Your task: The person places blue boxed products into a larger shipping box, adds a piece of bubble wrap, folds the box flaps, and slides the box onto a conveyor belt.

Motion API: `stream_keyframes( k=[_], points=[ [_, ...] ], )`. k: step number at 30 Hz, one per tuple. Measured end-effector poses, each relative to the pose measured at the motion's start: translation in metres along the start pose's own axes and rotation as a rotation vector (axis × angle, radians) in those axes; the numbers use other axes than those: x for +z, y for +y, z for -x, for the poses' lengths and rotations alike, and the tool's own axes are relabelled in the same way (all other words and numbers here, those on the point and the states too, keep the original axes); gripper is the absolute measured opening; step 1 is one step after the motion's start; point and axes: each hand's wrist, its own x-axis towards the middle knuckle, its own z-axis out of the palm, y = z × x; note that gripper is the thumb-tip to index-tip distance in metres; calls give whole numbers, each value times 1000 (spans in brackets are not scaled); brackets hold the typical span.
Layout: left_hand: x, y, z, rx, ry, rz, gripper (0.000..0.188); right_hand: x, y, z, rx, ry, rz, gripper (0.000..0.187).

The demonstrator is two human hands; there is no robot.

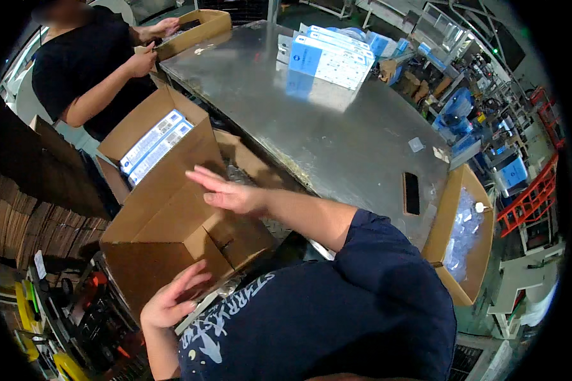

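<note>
A brown cardboard box (156, 235) stands open-topped in front of me, its inner walls and part of its floor showing. Over its near left side my left hand (170, 298) is held with fingers apart, gripping nothing. My right hand (225, 192) reaches across the box's far right side, fingers stretched out and nothing in it. I cannot tell whether either hand touches the cardboard. Just beyond is another open cardboard section (194, 111), with white-and-blue cartons (157, 145) lying inside; whether it belongs to the same box is unclear.
Several white-and-blue cartons (330, 58) stand on the metal table (254, 82), where a phone (411, 193) also lies. A cardboard box of clear plastic pieces (464, 241) sits at right. A co-worker (89, 70) handles a shallow box (197, 32). Flattened cardboard (38, 222) is stacked at left.
</note>
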Motion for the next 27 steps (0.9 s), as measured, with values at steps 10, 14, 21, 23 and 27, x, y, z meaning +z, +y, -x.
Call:
stream_keyframes(
  k=[10, 14, 21, 23, 27],
  points=[
    [-19, -203, 59, -337, 877, -1032, 77, -71, 101, 109, 671, -65, 1101, 46],
    [-33, -265, 86, -624, 1077, -858, 89, 10, 91, 104, 708, -61, 1255, 82],
    [-28, -309, 75, -461, 1033, -222, 91, -28, 150, 90, 806, -203, 462, 76],
    [-14, -316, 45, -604, 1022, -163, 88, -62, 138, 98, 639, -131, 686, 69],
    [8, -294, -33, -552, 911, -271, 82, -123, 136, 109, 273, -88, 809, 56]
  ],
)
